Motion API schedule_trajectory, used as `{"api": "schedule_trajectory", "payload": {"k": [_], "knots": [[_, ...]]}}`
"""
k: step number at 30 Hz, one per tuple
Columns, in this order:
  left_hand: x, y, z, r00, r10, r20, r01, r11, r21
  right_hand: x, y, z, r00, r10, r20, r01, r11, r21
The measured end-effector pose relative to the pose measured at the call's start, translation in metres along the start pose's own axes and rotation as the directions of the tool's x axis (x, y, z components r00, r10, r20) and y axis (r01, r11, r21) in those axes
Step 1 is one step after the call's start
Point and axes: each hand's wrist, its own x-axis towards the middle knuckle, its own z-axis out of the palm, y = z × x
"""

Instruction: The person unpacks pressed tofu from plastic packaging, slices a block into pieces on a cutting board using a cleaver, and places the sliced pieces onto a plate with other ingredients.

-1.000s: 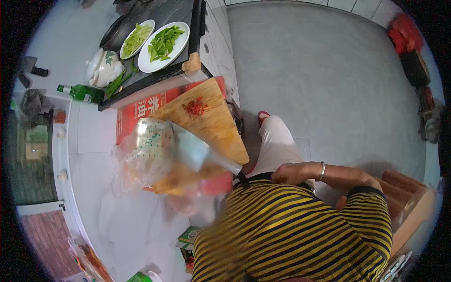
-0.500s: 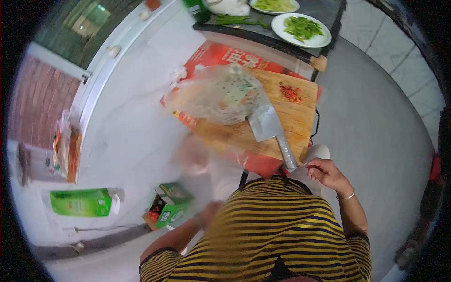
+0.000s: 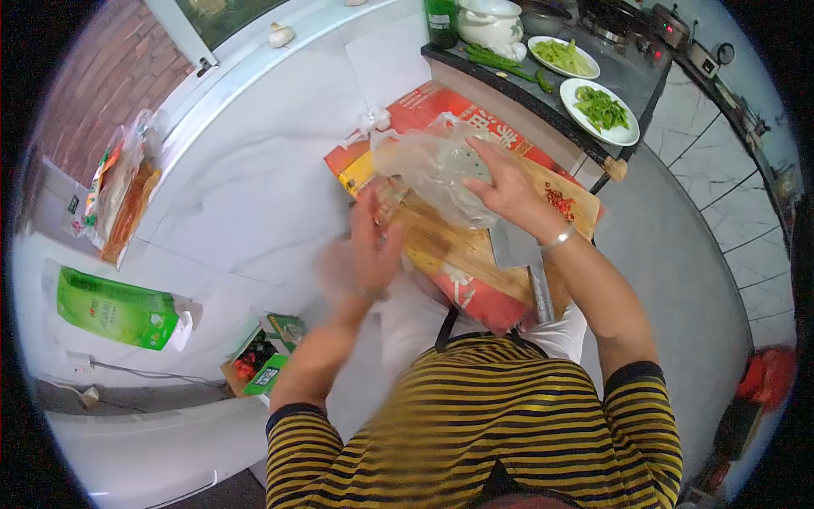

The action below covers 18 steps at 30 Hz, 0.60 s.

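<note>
My right hand (image 3: 509,191) grips a clear plastic bag (image 3: 432,170) over the wooden cutting board (image 3: 441,242). Under its fingers shows a pale round patch with small green spots; whether this is print or something inside, I cannot tell. My left hand (image 3: 373,246), smeared by motion, is raised by the board's left edge with fingers apart, near the bag's lower left end. A cleaver (image 3: 513,246) lies on the board, its handle pointing toward my body. Chopped red chili (image 3: 560,204) sits at the board's right side, partly beside my right wrist.
Under the board is a red printed box (image 3: 432,106). On the dark counter (image 3: 543,97) stand two plates (image 3: 623,131) of cut greens, a white pot (image 3: 487,25) and green peppers (image 3: 496,61). Leftward are a green pouch (image 3: 114,310), a green box (image 3: 271,373) and a garlic bulb (image 3: 281,35).
My right hand has moved from near the cleaver handle up onto the bag and grips it. My left hand has risen toward the board. The camera view has shifted.
</note>
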Motion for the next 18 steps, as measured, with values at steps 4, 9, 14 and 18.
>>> {"api": "schedule_trajectory", "payload": {"k": [4,9,14,18], "knots": [[0.063,0.008,-0.001,0.958,0.288,0.004,-0.28,0.929,0.24,-0.004,-0.006,0.022,0.961,0.124,0.248,-0.103,0.99,-0.097],[0.056,-0.006,0.006,0.889,0.297,0.349,-0.416,0.842,0.344,-0.048,-0.013,0.021,0.917,-0.071,0.392,0.165,0.963,-0.212],[0.018,-0.019,0.018,0.776,-0.022,0.63,-0.248,0.908,0.338,-0.069,-0.014,-0.002,0.92,-0.055,0.389,0.142,0.97,-0.199],[0.006,-0.004,0.02,0.7,-0.147,0.699,-0.437,0.686,0.582,-0.07,-0.017,-0.02,0.926,-0.117,0.359,0.195,0.962,-0.19]]}}
